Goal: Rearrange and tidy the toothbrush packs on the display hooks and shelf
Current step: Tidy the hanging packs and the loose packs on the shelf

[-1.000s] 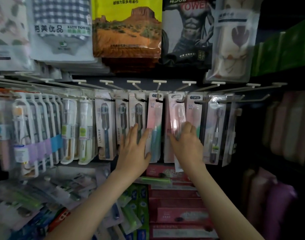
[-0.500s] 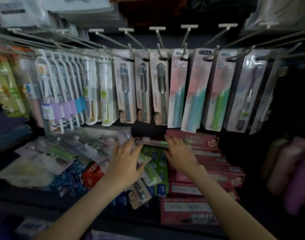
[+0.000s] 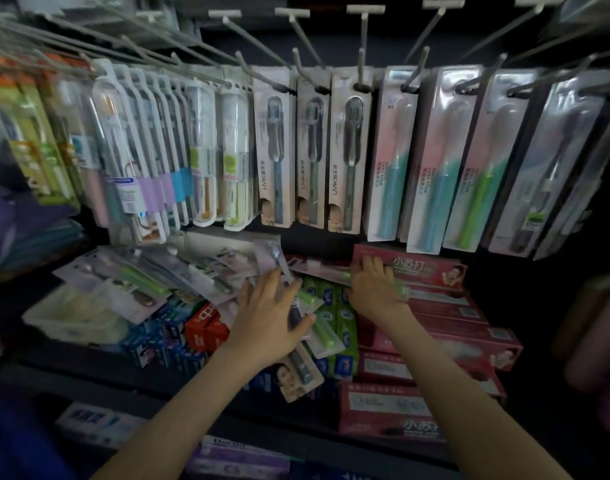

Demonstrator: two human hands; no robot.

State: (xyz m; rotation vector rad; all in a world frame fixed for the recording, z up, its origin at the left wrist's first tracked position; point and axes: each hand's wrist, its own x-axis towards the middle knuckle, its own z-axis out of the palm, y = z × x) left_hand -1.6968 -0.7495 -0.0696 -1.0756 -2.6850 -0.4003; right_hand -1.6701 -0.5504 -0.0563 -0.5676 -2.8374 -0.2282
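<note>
Toothbrush packs hang in a row on the display hooks (image 3: 360, 57): three LMK packs (image 3: 310, 157) in the middle, pink-and-teal packs (image 3: 431, 161) to the right, clear cased packs (image 3: 199, 154) to the left. Loose toothbrush packs (image 3: 178, 271) lie piled on the shelf below. My left hand (image 3: 270, 318) rests with spread fingers on loose packs, one with a green brush (image 3: 319, 325). My right hand (image 3: 374, 287) touches a flat pack with a green handle (image 3: 326, 270) lying over the red boxes; whether its fingers grip the pack is unclear.
Red toothpaste boxes (image 3: 435, 327) are stacked at the right of the shelf, green and blue boxes (image 3: 334, 306) in the middle. A white tray (image 3: 74, 317) sits at the left. The dark shelf edge (image 3: 158, 386) runs in front.
Both hands came down from the hanging packs to the loose packs on the shelf. The view tilted down and moved closer.
</note>
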